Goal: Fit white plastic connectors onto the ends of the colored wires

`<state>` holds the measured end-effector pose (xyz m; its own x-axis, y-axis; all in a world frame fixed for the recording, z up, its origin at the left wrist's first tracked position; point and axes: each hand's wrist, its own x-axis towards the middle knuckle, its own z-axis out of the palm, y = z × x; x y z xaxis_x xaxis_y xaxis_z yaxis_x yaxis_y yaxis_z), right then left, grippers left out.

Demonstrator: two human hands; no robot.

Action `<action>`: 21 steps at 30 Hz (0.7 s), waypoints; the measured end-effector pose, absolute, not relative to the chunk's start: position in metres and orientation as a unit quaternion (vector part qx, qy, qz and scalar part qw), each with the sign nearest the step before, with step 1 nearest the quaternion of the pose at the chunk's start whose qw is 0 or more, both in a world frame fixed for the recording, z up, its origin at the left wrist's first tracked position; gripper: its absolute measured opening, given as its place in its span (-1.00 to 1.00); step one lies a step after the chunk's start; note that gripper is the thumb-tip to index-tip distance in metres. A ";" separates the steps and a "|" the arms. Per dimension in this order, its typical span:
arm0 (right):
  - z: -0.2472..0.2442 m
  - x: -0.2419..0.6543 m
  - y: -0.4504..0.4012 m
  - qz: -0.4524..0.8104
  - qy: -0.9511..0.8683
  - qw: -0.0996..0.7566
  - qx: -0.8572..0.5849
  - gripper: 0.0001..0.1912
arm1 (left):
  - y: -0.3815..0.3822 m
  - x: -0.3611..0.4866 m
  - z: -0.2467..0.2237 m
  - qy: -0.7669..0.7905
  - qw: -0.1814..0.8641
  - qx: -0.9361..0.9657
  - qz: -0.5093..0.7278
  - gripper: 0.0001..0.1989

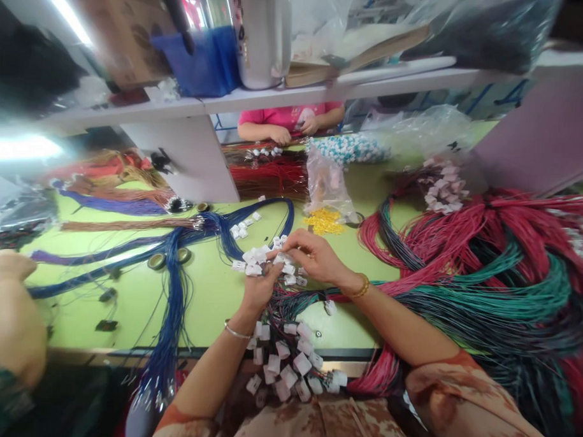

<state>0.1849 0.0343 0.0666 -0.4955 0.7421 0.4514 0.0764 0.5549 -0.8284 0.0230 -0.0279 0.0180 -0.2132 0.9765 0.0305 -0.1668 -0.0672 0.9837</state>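
White connectors (253,261) are bunched at the middle of the green table, held in my left hand (263,288), whose fingers are closed round them. My right hand (312,253) is pinched over the same bunch from the right, its fingertips touching the connectors; the exact piece between them is too small to make out. Below my hands, a bundle of wires with more white connectors (287,365) hangs over the table's front edge. Blue wires (174,286) lie left of my hands, and yellow pieces (324,221) form a small pile behind them.
Red, green and black wires (489,282) cover the right side. A shelf (363,83) spans the back, holding a blue bin (204,62). Across the table, a person in pink (292,119) handles wires. Another person's arm (12,317) is at the left edge.
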 end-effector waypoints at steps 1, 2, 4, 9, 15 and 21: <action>0.068 0.184 0.032 0.365 -0.789 0.421 -0.260 -0.86 | -0.028 0.023 0.017 0.495 0.468 0.412 0.605 -0.62; 0.069 0.184 0.029 0.352 -0.799 0.414 -0.257 -0.84 | -0.028 0.023 0.016 0.499 0.464 0.409 0.607 -0.63; 0.070 0.182 0.026 0.342 -0.805 0.408 -0.261 -0.86 | -0.028 0.023 0.015 0.503 0.459 0.398 0.615 -0.61; 0.068 0.182 0.024 0.349 -0.806 0.379 -0.292 -0.94 | -0.028 0.023 0.017 0.510 0.463 0.387 0.613 -0.58; 0.064 0.182 0.024 0.323 -0.815 0.384 -0.291 -0.98 | -0.027 0.022 0.018 0.514 0.474 0.402 0.591 -0.59; 0.068 0.182 0.022 0.247 -0.860 0.352 -0.276 -0.88 | -0.026 0.020 0.014 0.509 0.462 0.412 0.598 -0.63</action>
